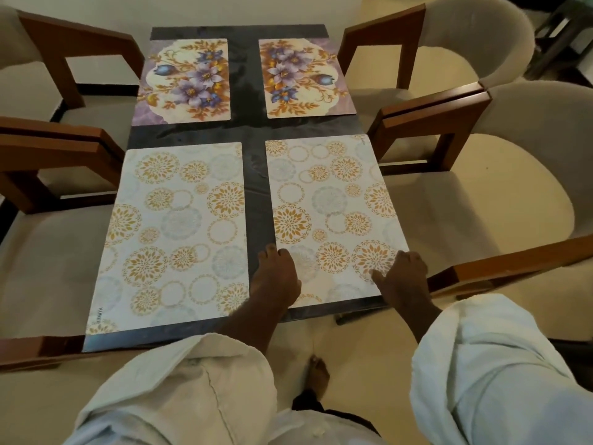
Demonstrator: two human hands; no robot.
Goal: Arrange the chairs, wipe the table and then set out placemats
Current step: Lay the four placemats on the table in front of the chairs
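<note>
The near-right placemat (330, 203) lies on the dark table (253, 130) beside three others. The left hand (276, 277) presses flat on its left edge. The right hand (406, 277) rests on its right edge, thumb spread, probably to square it. Whether those fingers grip cannot be told.

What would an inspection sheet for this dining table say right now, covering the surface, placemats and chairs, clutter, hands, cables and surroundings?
Surface: dark table, bare strips showing between the mats.
Job's things: two flowered mats at the far end, two circle mats at the near end; four chairs, two on the left and two on the right.
Clutter: nothing seen.
Hands: left hand rests on the left edge of the near right circle mat; right hand is at its right edge, thumb on top, fingertips hidden.
Cables: nothing seen.
Surroundings: pale floor.
</note>
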